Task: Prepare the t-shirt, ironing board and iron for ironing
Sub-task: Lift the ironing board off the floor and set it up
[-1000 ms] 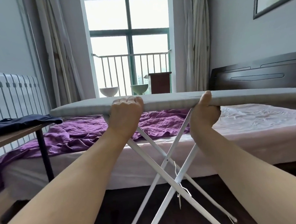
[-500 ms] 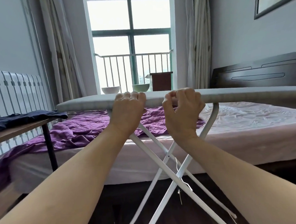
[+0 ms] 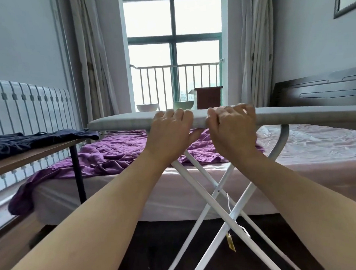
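Observation:
A grey ironing board (image 3: pixel 120 121) stands unfolded on crossed white legs (image 3: pixel 217 191) in front of me, seen nearly edge-on. My left hand (image 3: pixel 171 133) grips its near edge, fingers over the top and thumb underneath. Close beside it, my right hand (image 3: pixel 232 130) lies on the same edge with fingers curled over the top. A dark navy t-shirt (image 3: pixel 29 139) lies crumpled on a wooden table (image 3: pixel 40 154) at the left. No iron is in view.
A bed (image 3: pixel 318 148) with a purple sheet (image 3: pixel 104 157) lies just behind the board. A white radiator (image 3: pixel 27 105) lines the left wall. Two bowls (image 3: pixel 146 107) and a brown box (image 3: pixel 209 97) sit by the window. A cord and yellow tag (image 3: pixel 231 242) hang among the legs.
My right hand moved left along the board's edge, from a thumb-up hold farther right to fingers over the top beside my left hand. The board appears shifted right in view.

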Demonstrator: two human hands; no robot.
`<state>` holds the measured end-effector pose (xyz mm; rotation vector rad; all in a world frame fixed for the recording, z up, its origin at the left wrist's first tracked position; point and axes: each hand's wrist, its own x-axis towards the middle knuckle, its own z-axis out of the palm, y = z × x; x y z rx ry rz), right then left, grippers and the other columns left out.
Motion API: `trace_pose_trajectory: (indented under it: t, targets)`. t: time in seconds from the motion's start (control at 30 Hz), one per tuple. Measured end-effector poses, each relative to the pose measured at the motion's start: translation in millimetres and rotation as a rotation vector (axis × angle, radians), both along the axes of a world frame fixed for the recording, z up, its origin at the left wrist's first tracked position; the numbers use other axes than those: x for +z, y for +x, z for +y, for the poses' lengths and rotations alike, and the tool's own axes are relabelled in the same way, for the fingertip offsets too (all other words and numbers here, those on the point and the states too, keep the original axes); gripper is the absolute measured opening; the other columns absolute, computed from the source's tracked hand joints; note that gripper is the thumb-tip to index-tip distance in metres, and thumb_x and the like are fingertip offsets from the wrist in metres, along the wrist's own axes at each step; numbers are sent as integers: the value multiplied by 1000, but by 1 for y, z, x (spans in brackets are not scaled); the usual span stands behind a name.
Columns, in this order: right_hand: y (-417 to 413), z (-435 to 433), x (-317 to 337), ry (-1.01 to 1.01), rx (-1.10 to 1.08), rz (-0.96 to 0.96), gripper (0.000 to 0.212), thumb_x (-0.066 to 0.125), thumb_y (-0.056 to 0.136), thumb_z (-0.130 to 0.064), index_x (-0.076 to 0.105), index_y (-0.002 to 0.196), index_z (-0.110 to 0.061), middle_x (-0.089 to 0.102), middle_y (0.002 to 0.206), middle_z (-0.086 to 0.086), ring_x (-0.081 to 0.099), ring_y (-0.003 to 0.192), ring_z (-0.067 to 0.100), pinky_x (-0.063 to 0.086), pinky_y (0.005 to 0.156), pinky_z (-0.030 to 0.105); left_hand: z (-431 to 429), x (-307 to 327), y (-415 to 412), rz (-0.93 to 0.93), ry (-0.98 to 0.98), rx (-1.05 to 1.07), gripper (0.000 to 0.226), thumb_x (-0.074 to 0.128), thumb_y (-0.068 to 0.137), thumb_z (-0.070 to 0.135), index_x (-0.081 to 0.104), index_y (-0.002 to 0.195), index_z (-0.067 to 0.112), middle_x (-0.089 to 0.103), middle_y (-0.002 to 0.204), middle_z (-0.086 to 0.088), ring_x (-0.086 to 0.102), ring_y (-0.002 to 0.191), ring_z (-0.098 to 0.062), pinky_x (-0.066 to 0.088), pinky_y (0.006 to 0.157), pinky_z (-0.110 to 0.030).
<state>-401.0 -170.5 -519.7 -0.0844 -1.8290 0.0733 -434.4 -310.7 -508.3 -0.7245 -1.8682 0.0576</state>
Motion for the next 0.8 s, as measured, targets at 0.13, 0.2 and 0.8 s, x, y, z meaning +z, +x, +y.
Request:
trace_pose_trajectory:
  t: [0.13, 0.2, 0.8]
  targets:
    - [-2, -11, 20, -31, -40, -67, 55, 25, 98, -37, 70, 81, -11, 73, 82, 7, 65, 81, 25, 22, 99, 37, -8, 7, 10, -26, 111, -162, 48, 32, 90, 44, 64, 84, 8, 69, 77, -13, 63, 65, -32, 45, 62, -35]
    - [-4, -13, 39, -13, -14, -106, 55, 23, 97, -38, 66, 75, -11, 68, 73, 8, 59, 70, 25, 30, 96, 39, -13, 25, 10, -3, 160, -194, 48, 26, 93, 38, 64, 87, 8, 69, 76, -12, 61, 58, -30, 44, 57, -33]
    - [-17, -12, 72, -310, 140, -993, 67, 32, 93, -40, 6, 150, -17, 37, 147, 19, 31, 136, 35, 17, 113, 44, -7, 65, -44, -1107, -65, 31, 64, 25, 97, 45, -5, 147, 21, 14, 156, -6, 13, 143, -19, 5, 116, -35]
